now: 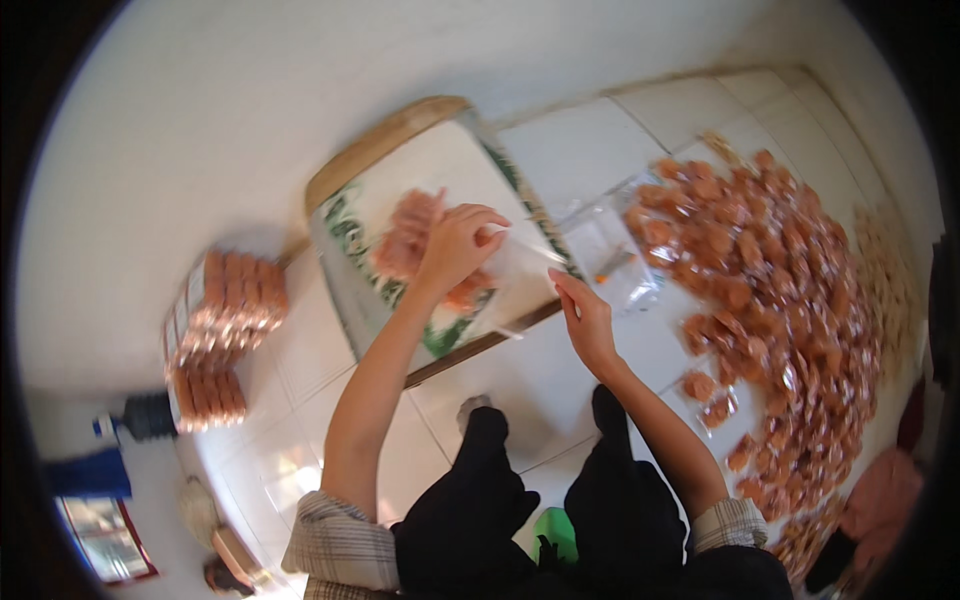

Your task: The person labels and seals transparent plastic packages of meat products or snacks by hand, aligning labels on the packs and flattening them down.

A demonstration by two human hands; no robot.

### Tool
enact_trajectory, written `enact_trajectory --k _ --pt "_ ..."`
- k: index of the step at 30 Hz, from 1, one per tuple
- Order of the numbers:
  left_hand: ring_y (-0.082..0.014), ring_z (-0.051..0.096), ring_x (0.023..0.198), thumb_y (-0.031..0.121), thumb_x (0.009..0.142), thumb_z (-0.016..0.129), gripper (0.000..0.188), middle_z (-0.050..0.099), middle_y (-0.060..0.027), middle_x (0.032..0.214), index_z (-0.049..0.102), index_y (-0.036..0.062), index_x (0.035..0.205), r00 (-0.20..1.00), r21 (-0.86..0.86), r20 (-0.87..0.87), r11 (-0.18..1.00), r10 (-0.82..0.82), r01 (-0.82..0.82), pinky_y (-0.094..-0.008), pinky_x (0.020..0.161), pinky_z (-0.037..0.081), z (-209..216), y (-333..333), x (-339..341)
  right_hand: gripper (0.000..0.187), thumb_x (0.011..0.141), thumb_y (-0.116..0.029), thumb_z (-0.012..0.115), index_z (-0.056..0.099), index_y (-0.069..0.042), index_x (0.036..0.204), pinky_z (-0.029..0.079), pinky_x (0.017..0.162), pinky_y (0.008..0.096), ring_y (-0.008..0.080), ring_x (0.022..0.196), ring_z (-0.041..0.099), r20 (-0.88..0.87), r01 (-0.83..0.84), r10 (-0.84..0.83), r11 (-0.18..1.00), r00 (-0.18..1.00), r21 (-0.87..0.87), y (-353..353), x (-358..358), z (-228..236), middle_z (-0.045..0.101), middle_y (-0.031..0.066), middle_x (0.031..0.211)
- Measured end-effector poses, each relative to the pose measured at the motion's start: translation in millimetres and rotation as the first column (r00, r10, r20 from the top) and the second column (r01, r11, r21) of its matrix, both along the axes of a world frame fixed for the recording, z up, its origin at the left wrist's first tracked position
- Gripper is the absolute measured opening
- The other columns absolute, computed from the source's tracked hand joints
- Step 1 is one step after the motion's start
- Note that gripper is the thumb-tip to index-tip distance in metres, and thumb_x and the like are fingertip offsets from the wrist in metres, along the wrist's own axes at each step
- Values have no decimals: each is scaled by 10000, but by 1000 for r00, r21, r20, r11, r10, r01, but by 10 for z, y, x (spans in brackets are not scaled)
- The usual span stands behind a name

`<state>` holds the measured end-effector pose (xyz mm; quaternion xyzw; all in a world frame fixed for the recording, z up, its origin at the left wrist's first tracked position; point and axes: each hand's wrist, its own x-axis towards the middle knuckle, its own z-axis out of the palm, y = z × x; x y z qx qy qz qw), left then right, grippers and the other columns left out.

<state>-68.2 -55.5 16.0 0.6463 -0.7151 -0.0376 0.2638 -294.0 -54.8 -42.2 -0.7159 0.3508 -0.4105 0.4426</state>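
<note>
Pinching a thin, clear plastic film [530, 245] in the left hand [465, 240], with thumb bent in toward curled fingers, over a rectangular tray with a white base, a green-patterned border and a brown rim [340, 175]. Reaching in from the near right with the right hand [585, 315], with fingers drawn close together, at or just beside the film's right end; impossible to tell, through the blur, whether gripping it there or only touching. Stretching the film on a slant across the tray's right side, between both hands. Lying in the tray, partly hidden behind the left hand and wrist: a loose pile of pinkish-orange pieces [405, 240]. Lying just right of the tray, on white square floor tiles [440, 430]: a flat layer of clear plastic bags [595, 245] with a small orange item [601, 278] upon it. Spreading widely farther right: a large heap of shiny, clear-wrapped orange-brown packets [740, 250]. Standing stacked well to the left, near the wall: clear-wrapped bundles of orange-brown rounds [245, 280]. Showing low down, between black-trousered legs [625, 500]: a bright green object [556, 535].
</note>
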Motion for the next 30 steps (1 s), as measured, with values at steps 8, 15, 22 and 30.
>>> enact_trajectory --k 8,15,22,30 --pt "-225 523 1059 131 779 639 142 591 -44 999 626 112 919 810 76 -357 850 -465 522 -445 1035 291 -489 -316 -1891 284 798 37 542 599 -31 1067 443 859 387 327 972 564 -369 507 -501 858 783 -89 -100 -2126 -641 605 163 1025" --pt "-324 469 1094 153 790 637 498 505 -162 1146 442 97 1245 816 218 -573 945 -79 245 -394 975 363 -1925 -289 -3238 468 734 36 594 502 6 1191 379 967 387 347 1142 456 -579 477 -414 877 702 -49 19 -2436 -1258 489 189 1222" --pt "-304 524 929 242 855 580 510 471 -187 1097 383 118 1309 792 512 -583 839 181 185 -399 838 423 -1662 -393 -3579 590 729 57 587 398 4 1285 365 971 433 382 1173 400 -490 484 -462 870 739 -91 -44 -2295 -1300 406 221 1281" --pt "-238 482 952 300 928 483 570 431 -151 1127 238 91 1398 823 109 -534 950 -193 293 -340 878 399 -439 -480 -2808 407 858 -47 577 435 -1 1237 436 846 293 203 978 559 68 478 -532 802 844 358 -304 -1663 -121 556 117 1103"
